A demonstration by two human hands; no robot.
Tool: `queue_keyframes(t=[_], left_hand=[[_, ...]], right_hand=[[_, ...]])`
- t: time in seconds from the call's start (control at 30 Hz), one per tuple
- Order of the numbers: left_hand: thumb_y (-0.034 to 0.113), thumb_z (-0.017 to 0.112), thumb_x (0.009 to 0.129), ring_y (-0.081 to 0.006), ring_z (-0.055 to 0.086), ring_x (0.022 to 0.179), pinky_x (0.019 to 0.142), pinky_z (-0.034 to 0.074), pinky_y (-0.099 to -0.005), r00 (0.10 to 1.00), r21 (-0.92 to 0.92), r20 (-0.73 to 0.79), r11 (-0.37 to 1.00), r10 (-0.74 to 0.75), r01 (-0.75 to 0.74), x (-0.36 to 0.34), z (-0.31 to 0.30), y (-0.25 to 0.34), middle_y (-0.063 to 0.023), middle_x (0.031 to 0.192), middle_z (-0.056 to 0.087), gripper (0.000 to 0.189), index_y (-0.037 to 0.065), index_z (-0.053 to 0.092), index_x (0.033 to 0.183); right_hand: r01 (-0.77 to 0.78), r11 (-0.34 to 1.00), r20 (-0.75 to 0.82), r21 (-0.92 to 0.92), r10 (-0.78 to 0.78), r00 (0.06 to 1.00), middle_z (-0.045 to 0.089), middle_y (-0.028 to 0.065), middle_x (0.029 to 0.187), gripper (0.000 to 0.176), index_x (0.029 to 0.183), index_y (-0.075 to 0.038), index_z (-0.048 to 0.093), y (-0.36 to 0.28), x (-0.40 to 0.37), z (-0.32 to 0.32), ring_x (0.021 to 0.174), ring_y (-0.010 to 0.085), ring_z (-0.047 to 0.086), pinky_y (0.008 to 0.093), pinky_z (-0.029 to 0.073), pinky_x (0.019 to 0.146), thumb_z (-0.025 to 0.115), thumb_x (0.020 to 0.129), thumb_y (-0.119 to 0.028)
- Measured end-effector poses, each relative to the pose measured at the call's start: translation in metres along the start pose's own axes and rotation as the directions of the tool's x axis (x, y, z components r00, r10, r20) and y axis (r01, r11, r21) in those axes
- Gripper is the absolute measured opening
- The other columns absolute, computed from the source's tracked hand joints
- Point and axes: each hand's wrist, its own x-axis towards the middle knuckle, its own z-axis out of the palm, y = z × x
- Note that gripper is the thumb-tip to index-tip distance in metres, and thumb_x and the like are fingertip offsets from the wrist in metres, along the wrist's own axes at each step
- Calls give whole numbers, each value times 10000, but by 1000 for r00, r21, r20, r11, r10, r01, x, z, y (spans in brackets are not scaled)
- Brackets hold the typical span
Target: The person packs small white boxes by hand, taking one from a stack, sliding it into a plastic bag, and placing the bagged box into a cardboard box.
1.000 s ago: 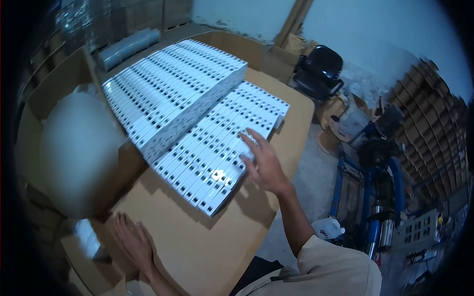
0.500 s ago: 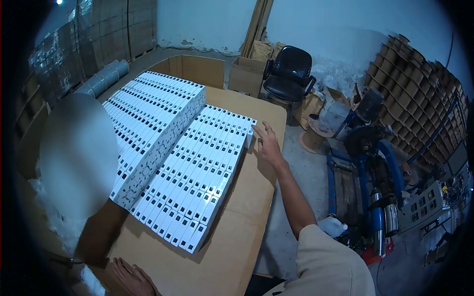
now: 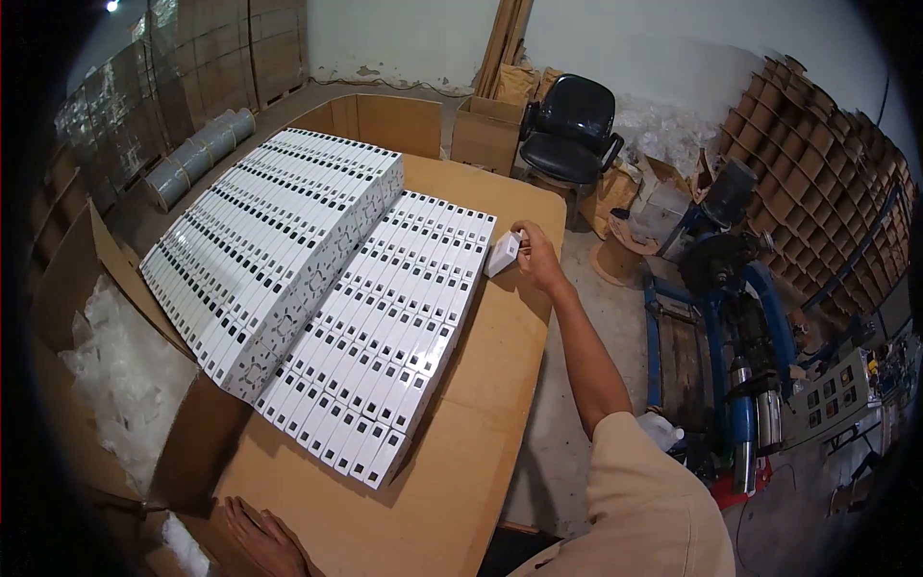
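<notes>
My right hand point(image 3: 538, 258) is closed on a small white box point(image 3: 502, 254), held just beyond the right edge of the lower block of boxes. Rows of slim white boxes with dark square marks form this lower block point(image 3: 385, 327) on the cardboard-topped table point(image 3: 461, 423). Beside it on the left stands a taller block point(image 3: 260, 231) of the same boxes, its patterned side facing right. My left hand point(image 3: 264, 540) lies flat at the table's near left edge, fingers extended, holding nothing.
Clear plastic bags point(image 3: 125, 385) fill an open carton point(image 3: 202, 423) left of the table. A black chair point(image 3: 569, 130) stands behind its far right corner. Blue-framed machinery point(image 3: 716, 327) occupies the floor to the right, before stacked cardboard tubes point(image 3: 817, 163).
My right hand has closed on a small white box and taken it from the lower block's far right corner. The blurred grey oval at left is gone. My left hand stays put.
</notes>
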Motion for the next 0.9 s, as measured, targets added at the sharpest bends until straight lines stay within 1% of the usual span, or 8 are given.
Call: queue_keyframes(t=[0.13, 0.2, 0.3, 0.4, 0.5, 0.7, 0.8, 0.9], left_hand=[[365, 530, 1051, -444, 456, 1372, 1167, 349, -510, 999, -77, 11, 996, -37, 38, -3, 13, -8, -288, 1442, 536, 562, -76, 545, 1399], [276, 499, 1060, -420, 372, 1445, 1209, 285, -502, 989, -117, 73, 983, -131, 139, -12, 33, -22, -252, 1535, 444, 532, -68, 458, 1463], [248, 482, 1067, -405, 335, 1481, 1229, 255, -494, 983, -159, 82, 972, -161, 173, -14, 50, -35, -233, 1582, 399, 532, -65, 421, 1492], [259, 481, 1066, -417, 336, 1477, 1225, 255, -509, 987, -197, 58, 968, -148, 157, -15, 52, -38, -240, 1574, 405, 523, -57, 438, 1481], [263, 485, 1065, -425, 334, 1476, 1224, 254, -514, 988, -186, 59, 971, -142, 150, -15, 52, -40, -241, 1570, 409, 518, -48, 445, 1478], [258, 502, 1061, -421, 331, 1478, 1228, 250, -506, 989, -217, 61, 966, -134, 144, -16, 45, -34, -236, 1570, 413, 512, -35, 451, 1477], [243, 519, 1054, -419, 325, 1480, 1227, 250, -505, 989, -264, 68, 953, -134, 147, -17, 47, -36, -228, 1571, 413, 505, -24, 454, 1478], [232, 536, 1046, -420, 320, 1480, 1228, 249, -503, 989, -274, 68, 951, -132, 145, -19, 45, -36, -220, 1572, 414, 503, -12, 457, 1479]], right_hand=[[60, 992, -7, -111, -61, 998, 583, 131, 1207, 401, 1158, -42, 650, 6, -4, -8, 1038, 275, 684, 318, 577, 845, 594, 817, 162], [45, 991, -10, -124, -47, 999, 584, 128, 1186, 362, 1108, -38, 670, 2, -11, -13, 1017, 262, 685, 310, 572, 823, 593, 817, 163], [157, 955, -19, -251, -167, 986, 589, 128, 1190, 385, 1138, -41, 658, -3, -30, -22, 969, 248, 682, 308, 567, 789, 595, 817, 164], [95, 995, -1, -17, -95, 996, 600, 123, 1155, 397, 1167, -37, 644, -18, -54, -26, 933, 227, 674, 304, 557, 771, 602, 820, 151], [4, 998, 21, 69, -5, 1000, 610, 115, 1118, 388, 1183, -26, 627, -44, -83, -32, 921, 209, 672, 297, 552, 777, 607, 832, 137], [43, 996, 61, 78, -48, 997, 610, 99, 1086, 341, 1173, -27, 623, -119, -143, -29, 857, 164, 647, 280, 528, 741, 628, 858, 105], [-8, 998, 147, 63, -2, 989, 622, 119, 1084, 319, 1175, -19, 619, -162, -168, -32, 931, 238, 676, 322, 543, 757, 626, 876, 92], [-76, 997, 269, 2, 73, 960, 633, 120, 1084, 311, 1171, -19, 603, -194, -191, -27, 924, 247, 673, 333, 543, 755, 645, 878, 77]])
